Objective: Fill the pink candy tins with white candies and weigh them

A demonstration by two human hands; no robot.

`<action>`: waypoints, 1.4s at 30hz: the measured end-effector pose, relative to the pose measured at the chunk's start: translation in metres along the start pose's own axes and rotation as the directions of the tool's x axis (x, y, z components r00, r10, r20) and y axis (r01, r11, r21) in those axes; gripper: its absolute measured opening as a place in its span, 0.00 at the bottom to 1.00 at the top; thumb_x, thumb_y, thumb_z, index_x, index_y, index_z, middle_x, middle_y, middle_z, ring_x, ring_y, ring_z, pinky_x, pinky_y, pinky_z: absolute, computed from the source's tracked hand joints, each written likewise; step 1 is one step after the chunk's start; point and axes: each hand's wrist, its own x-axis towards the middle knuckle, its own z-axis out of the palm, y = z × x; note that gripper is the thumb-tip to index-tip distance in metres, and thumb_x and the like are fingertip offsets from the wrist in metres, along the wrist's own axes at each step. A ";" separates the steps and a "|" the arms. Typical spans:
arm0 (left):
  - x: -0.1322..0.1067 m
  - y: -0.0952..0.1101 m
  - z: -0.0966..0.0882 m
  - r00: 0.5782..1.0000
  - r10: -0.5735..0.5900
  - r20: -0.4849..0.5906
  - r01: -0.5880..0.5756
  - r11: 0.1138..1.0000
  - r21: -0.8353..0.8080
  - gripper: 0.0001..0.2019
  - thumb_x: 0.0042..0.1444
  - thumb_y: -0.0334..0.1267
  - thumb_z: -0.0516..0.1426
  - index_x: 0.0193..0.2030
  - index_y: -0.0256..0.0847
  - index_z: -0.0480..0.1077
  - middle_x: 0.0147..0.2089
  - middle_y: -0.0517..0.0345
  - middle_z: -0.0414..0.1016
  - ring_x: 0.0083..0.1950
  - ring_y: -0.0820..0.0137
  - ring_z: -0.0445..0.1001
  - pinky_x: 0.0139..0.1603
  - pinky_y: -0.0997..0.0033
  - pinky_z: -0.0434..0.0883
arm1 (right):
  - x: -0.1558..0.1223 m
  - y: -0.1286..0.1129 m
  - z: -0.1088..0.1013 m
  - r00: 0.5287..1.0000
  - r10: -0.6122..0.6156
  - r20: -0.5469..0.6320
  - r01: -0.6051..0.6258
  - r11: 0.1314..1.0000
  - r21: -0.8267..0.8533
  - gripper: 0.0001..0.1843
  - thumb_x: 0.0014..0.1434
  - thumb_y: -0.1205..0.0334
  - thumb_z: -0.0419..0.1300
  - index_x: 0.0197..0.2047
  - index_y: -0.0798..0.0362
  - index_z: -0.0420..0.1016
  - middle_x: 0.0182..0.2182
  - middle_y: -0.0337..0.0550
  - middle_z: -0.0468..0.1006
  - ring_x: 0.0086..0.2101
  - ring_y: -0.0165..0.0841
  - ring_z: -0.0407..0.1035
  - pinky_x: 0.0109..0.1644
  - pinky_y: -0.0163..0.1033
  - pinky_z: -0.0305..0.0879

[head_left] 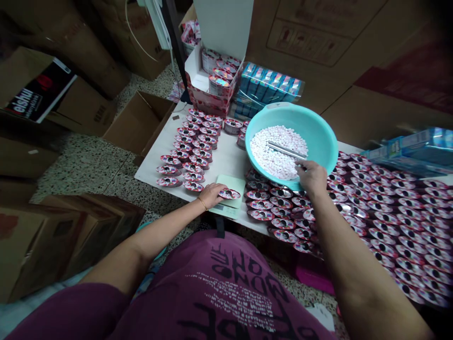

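My left hand is closed around the near left side of a small oval container with a pink-and-white top. That container stands on a pale green flat pad at the table's front edge. Over the rim of a turquoise basin, my right hand grips the near end of a shiny metal scoop. Small white pellets fill the bottom of the basin, and the scoop lies across them. The basin rests partly above rows of similar containers.
More oval containers stand in two columns on the table's left; many others cover the right. An opened carton holds several containers. Blue wrapped packs lie behind the basin. Cardboard boxes stand on the floor.
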 end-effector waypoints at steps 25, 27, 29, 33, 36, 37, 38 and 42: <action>0.010 0.041 -0.041 0.886 -0.140 0.443 0.454 0.464 -0.761 0.21 0.42 0.47 0.61 0.39 0.33 0.69 0.33 0.57 0.74 0.33 0.72 0.70 0.35 0.73 0.67 | -0.097 -0.132 0.046 0.680 -0.040 0.732 -0.715 0.184 0.675 0.20 0.38 0.47 0.64 0.24 0.58 0.74 0.18 0.38 0.71 0.18 0.25 0.60 0.21 0.31 0.53; 0.007 0.042 -0.045 0.931 -0.111 0.347 0.344 0.581 -0.737 0.23 0.42 0.46 0.61 0.42 0.34 0.68 0.36 0.57 0.73 0.37 0.71 0.70 0.39 0.71 0.68 | -0.094 -0.132 0.041 0.691 -0.024 0.723 -0.716 0.121 0.688 0.19 0.35 0.50 0.66 0.27 0.57 0.75 0.20 0.39 0.73 0.20 0.26 0.62 0.24 0.32 0.56; 0.002 0.044 -0.048 0.967 -0.058 0.247 0.223 0.657 -0.720 0.24 0.43 0.45 0.61 0.46 0.35 0.66 0.40 0.57 0.73 0.41 0.70 0.70 0.44 0.70 0.66 | -0.090 -0.129 0.038 0.705 -0.027 0.709 -0.702 0.109 0.703 0.18 0.34 0.54 0.67 0.28 0.56 0.76 0.22 0.39 0.75 0.22 0.27 0.65 0.27 0.32 0.60; -0.002 0.045 -0.045 0.989 -0.050 0.140 0.133 0.717 -0.684 0.22 0.44 0.41 0.60 0.47 0.36 0.66 0.40 0.57 0.72 0.42 0.69 0.70 0.46 0.70 0.65 | -0.083 -0.121 0.039 0.740 -0.119 0.662 -0.605 0.313 0.732 0.15 0.37 0.56 0.66 0.30 0.55 0.77 0.24 0.40 0.76 0.25 0.29 0.66 0.32 0.35 0.63; -0.001 0.040 -0.036 0.994 -0.089 0.067 0.111 0.741 -0.663 0.20 0.44 0.39 0.60 0.45 0.36 0.67 0.39 0.57 0.72 0.41 0.69 0.69 0.45 0.71 0.66 | -0.078 -0.120 0.041 0.864 -0.240 0.443 -0.236 0.586 0.776 0.09 0.45 0.59 0.60 0.29 0.53 0.77 0.28 0.42 0.76 0.30 0.31 0.68 0.37 0.37 0.64; 0.000 0.036 -0.032 0.995 -0.094 0.035 0.094 0.748 -0.657 0.19 0.44 0.39 0.60 0.44 0.36 0.67 0.40 0.57 0.71 0.42 0.69 0.69 0.45 0.71 0.65 | -0.076 -0.120 0.039 0.895 -0.275 0.351 -0.101 0.641 0.761 0.08 0.47 0.60 0.59 0.29 0.52 0.78 0.29 0.42 0.76 0.31 0.32 0.68 0.38 0.38 0.64; 0.002 0.031 -0.028 0.996 -0.093 0.001 0.072 0.759 -0.647 0.18 0.44 0.38 0.60 0.43 0.36 0.67 0.40 0.57 0.71 0.42 0.68 0.69 0.46 0.71 0.65 | -0.074 -0.120 0.036 0.918 -0.295 0.266 0.003 0.675 0.738 0.09 0.49 0.61 0.57 0.30 0.52 0.78 0.30 0.43 0.76 0.32 0.32 0.68 0.39 0.38 0.64; 0.008 0.003 -0.008 0.991 -0.078 -0.108 0.003 0.824 -0.567 0.15 0.46 0.37 0.58 0.43 0.38 0.67 0.41 0.55 0.70 0.45 0.67 0.68 0.48 0.68 0.64 | -0.060 -0.113 0.016 0.965 -0.260 0.033 0.170 0.717 0.676 0.10 0.53 0.62 0.55 0.36 0.50 0.77 0.31 0.42 0.76 0.32 0.31 0.69 0.40 0.38 0.65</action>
